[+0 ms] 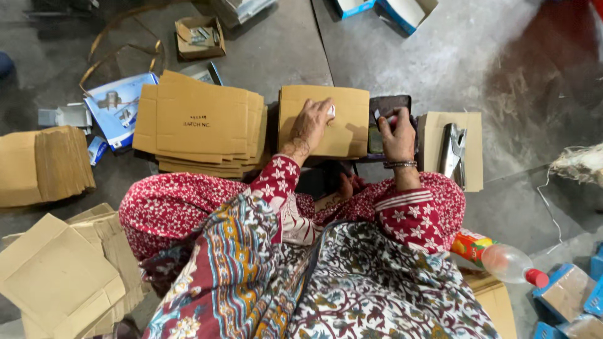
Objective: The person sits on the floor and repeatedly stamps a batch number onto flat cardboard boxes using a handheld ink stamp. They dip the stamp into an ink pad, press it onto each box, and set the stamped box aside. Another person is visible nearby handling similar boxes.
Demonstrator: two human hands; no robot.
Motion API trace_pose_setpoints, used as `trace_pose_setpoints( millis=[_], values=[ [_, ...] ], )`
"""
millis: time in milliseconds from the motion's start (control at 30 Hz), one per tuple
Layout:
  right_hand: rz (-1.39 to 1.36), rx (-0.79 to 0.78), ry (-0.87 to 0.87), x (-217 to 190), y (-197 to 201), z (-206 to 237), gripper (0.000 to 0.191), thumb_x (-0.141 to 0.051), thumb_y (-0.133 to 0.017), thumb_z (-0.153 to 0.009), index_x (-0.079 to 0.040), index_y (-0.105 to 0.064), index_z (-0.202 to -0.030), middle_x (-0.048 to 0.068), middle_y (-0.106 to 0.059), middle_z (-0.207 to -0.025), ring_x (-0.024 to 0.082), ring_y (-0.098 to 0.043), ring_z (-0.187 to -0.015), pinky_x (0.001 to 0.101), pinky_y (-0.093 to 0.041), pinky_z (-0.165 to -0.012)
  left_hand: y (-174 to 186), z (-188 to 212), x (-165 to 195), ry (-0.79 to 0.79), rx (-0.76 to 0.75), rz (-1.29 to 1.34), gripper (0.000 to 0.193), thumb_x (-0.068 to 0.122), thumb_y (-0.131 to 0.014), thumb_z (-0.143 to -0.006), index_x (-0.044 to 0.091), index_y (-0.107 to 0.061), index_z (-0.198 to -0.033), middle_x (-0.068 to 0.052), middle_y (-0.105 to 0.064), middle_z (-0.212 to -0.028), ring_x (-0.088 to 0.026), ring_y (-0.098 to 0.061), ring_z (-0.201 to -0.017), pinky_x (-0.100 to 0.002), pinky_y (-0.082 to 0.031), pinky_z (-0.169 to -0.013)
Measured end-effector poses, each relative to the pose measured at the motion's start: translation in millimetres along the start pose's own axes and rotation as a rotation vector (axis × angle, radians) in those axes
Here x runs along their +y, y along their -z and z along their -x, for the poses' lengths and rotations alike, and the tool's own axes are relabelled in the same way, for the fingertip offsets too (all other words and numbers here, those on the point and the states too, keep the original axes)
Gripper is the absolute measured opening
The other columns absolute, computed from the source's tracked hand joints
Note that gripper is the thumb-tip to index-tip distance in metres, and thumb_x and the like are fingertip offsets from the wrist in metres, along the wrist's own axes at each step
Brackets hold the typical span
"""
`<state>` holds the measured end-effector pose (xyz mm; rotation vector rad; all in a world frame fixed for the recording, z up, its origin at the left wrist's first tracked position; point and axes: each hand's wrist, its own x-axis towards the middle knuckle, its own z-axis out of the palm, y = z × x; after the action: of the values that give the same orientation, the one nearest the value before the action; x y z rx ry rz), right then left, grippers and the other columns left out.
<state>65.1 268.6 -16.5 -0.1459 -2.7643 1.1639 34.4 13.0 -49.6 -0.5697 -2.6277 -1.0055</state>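
Fingers of left hand (312, 123) press flat cardboard box (323, 120).

Red sleeves with small white flowers, striped red-and-white cuffs just behind both hands. Dark henna-like pattern on the back of the left hand (312, 125) and its wrist. Beaded bracelet at the wrist of the right hand (398, 135). Below, a multicoloured floral shawl, striped in places.
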Motion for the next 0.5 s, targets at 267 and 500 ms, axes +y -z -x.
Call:
trace_pose_setpoints(
  millis=[267,500],
  values=[
    [-0.419,-0.055,-0.117,-5,-13,-19,0.02,-0.018,-0.069,-0.1,-0.008,-0.057,-0.113,-0.004,-0.061,-0.083,0.006,-0.054,-0.071,0.0242,-0.043,-0.06,55,-47,-2,0.459,-0.045,0.231,0.026,0.02,-0.072,-0.094,0.009,-0.071,-0.117,-0.016,-0.076,-0.099,-0.032,-0.07,-0.094,-0.039,-0.053,-0.083],
    [-0.821,-0.109,-0.141,-12,-29,-20,0.017,-0.015,-0.068,-0.101,-0.008,-0.058,-0.112,-0.002,-0.06,-0.086,0.007,-0.056,-0.073,0.0227,-0.048,-0.066,79,2,-71,0.606,0.22,0.703,0.025,0.027,-0.072,-0.099,0.005,-0.076,-0.112,-0.012,-0.079,-0.104,-0.019,-0.07,-0.096,-0.032,-0.054,-0.085]
  ],
)
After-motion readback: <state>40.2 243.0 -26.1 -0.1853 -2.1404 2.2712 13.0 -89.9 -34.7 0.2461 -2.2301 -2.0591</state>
